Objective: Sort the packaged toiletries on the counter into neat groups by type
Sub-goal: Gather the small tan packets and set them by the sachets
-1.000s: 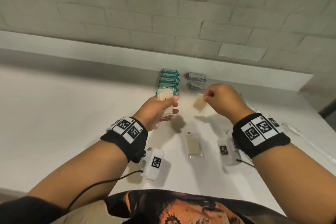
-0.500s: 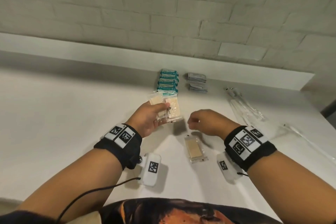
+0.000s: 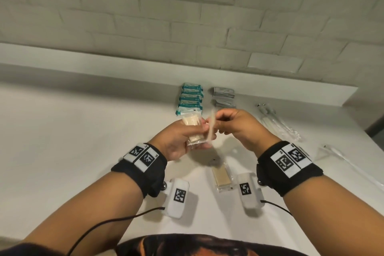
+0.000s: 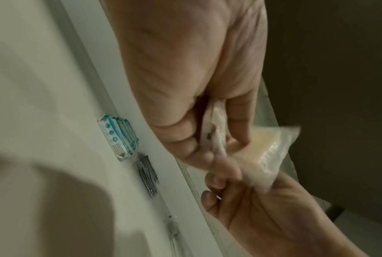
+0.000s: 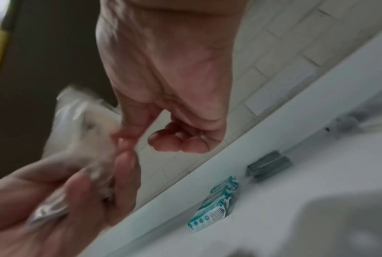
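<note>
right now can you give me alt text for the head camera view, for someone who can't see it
Above a white counter, the left hand holds a stack of clear-wrapped beige packets while the right hand pinches another beige packet edge-on beside it. Behind lie a teal packet row and grey sachets; one beige packet on the counter is nearer.

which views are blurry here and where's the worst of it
Head view: mostly sharp, with wide-angle bending of the counter edge. Left wrist view: the beige packets smear where both hands meet; teal packs stay readable. Right wrist view: softest overall, the right hand and packets streaked.
</note>
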A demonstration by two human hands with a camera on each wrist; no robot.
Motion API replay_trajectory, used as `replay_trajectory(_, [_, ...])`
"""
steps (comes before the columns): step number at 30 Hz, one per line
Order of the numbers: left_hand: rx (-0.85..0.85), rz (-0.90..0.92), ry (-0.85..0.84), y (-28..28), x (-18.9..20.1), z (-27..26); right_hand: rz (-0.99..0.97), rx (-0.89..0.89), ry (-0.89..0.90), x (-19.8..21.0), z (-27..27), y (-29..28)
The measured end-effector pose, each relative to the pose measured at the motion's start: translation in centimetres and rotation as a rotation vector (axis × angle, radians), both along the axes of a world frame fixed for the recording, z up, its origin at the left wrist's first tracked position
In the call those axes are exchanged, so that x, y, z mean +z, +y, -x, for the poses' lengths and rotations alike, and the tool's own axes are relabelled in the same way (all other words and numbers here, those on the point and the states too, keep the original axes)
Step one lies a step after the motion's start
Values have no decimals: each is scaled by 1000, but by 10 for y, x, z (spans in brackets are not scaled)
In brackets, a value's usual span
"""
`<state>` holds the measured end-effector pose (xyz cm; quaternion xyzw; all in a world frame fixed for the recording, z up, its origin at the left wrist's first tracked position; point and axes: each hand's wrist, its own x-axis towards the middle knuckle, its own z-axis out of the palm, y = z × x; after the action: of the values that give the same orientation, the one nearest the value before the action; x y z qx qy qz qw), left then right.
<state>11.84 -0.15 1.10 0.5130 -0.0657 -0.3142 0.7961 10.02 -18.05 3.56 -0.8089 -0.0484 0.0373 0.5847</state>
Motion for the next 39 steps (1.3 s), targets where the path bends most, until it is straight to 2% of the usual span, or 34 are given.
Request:
replay_trajectory(2, [77, -31, -46, -2, -2, 0, -47, -122, 15, 1, 0, 3])
replay_trajectory(3, [125, -45, -68, -3, -4, -2, -139, -162, 47, 3, 1, 3])
replay_trajectory(5, [196, -78, -115, -5, -6, -3, -302, -165, 97, 7, 3, 0])
replay_trajectory(6, [208, -106, -140, -5, -7, -4, -300, -153, 90, 8, 4, -2])
replay_trajectory(11, [181, -231, -195, -9, -10, -4, 47, -187, 19, 10, 0, -8])
replay_trajectory(14, [195, -180, -141, -8, -12, -4, 502, -286, -42, 15, -5, -15])
replay_trajectory(15, [208, -149, -106, -7, -12, -5, 580, -283, -37, 16, -6, -20])
replay_trajectory(18, [233, -18, 35, -2, -11, -8, 681, -45, 109, 12, -2, -24])
replay_trajectory(21, [191, 45, 69, 3, -11, -9, 952, 232, 210, -10, 5, -15])
replay_trajectory(24, [184, 34, 24, 4, -13, -7, 1024, 244, 246, -33, 3, -10])
replay_trajectory(26, [207, 11, 8, 4, -15, -6, 970, 169, 225, -33, 1, -12])
replay_trajectory(30, [216, -25, -18, 4, -17, -7, 484, -80, 90, -12, -3, -10])
replay_trajectory(32, [205, -42, -32, 2, -16, -6, 315, -151, 49, -2, -4, -3])
replay_trajectory(36, [128, -84, -154, -7, -12, -5, 53, -160, 92, 6, -1, 14])
replay_trajectory(39, [27, -153, -288, -10, -10, -4, -12, -154, 128, 5, 1, 21])
